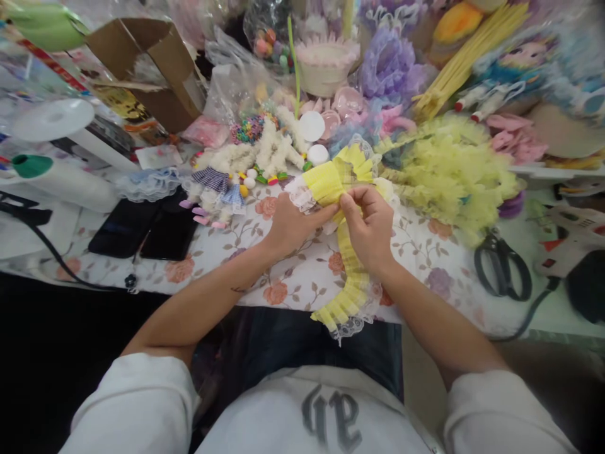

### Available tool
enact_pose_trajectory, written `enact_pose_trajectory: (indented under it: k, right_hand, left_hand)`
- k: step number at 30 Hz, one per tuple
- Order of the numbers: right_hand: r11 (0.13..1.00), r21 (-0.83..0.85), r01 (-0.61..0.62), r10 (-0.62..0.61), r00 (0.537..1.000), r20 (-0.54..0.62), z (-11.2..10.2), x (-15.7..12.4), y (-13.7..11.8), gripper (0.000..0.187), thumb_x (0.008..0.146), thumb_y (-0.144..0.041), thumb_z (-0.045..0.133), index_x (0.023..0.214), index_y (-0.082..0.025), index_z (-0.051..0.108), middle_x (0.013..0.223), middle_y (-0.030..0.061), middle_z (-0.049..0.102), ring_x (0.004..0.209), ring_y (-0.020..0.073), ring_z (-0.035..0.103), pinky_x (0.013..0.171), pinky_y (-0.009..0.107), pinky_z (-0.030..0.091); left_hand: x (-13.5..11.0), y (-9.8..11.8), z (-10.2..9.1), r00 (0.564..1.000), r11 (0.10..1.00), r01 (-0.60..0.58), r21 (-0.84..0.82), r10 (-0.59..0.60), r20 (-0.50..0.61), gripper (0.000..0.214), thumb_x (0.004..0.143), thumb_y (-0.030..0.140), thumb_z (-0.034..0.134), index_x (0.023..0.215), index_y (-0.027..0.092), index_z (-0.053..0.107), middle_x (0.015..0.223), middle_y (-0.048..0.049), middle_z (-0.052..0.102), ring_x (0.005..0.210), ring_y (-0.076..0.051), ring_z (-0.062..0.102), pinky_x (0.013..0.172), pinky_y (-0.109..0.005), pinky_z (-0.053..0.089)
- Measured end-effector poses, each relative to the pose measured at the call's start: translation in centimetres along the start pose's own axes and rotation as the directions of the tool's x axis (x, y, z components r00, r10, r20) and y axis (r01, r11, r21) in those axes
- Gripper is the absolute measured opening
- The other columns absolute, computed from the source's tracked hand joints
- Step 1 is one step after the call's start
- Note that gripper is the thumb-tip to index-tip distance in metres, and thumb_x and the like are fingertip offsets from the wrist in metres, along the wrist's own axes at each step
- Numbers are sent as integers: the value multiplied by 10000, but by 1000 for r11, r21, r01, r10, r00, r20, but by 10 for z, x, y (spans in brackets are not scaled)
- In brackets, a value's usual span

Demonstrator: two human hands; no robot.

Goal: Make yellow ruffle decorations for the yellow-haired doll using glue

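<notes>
One yellow pleated ribbon point(350, 277) with lace edging is lying over the floral tablecloth point(293, 284). Its long axis is running from the bunched end between the hands down toward the person, and its free end is hanging past the table edge. The left hand point(288, 224) is pinching the bunched end, and the right hand point(371, 227) is gripping the strip beside it. Two dark phones point(123, 228) are lying to the left. One pair of black scissors point(501, 265) and one glue gun point(574, 236) are lying to the right.
</notes>
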State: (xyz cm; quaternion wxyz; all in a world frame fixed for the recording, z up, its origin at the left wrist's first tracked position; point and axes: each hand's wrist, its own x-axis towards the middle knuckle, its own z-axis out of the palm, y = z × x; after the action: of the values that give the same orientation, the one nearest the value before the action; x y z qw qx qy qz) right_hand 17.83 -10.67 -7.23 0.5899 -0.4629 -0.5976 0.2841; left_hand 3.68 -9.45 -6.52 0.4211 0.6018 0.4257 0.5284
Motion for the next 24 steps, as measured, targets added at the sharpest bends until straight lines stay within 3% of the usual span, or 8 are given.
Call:
enact_pose_trajectory:
  k: [5,11,17,24]
  right_hand:
    - [993,73,-87,87,996,7,-6,3,5,204,908,-376,623,793,-209,598,755,-6,619,709,127,574,652,277,468]
    - [984,156,-89,99,993,-61,-13,12,6,208,884,-372,647,771,-207,588,726,-15,595,683,120,566,679,281,482]
    - [995,75,-65,71,994,-87,-11,10,6,214,915,-385,614,800,-205,592,765,-3,619,725,131,577,698,289,468]
    - [995,59,-76,74,996,46,-11,9,-1,257,936,-415,586,786,-208,614,704,-19,599,654,124,538,644,277,452]
  left_hand:
    - [4,3,6,998,992,-28,123,34,-47,230,775,333,791,951,190,750,1022,-51,791,965,-235,737,901,-358,590]
    - [17,12,20,999,988,-46,151,43,23,209,762,372,787,849,187,744,951,-45,791,981,-249,728,925,-363,572]
    - [14,5,18,999,998,37,-51,-35,42,336,732,371,828,1009,196,755,1077,-59,782,1012,-233,725,906,-349,591]
    - [13,-6,-1,973,940,219,-260,-192,125,339,709,338,849,999,189,757,1053,-65,785,960,-232,735,882,-356,603]
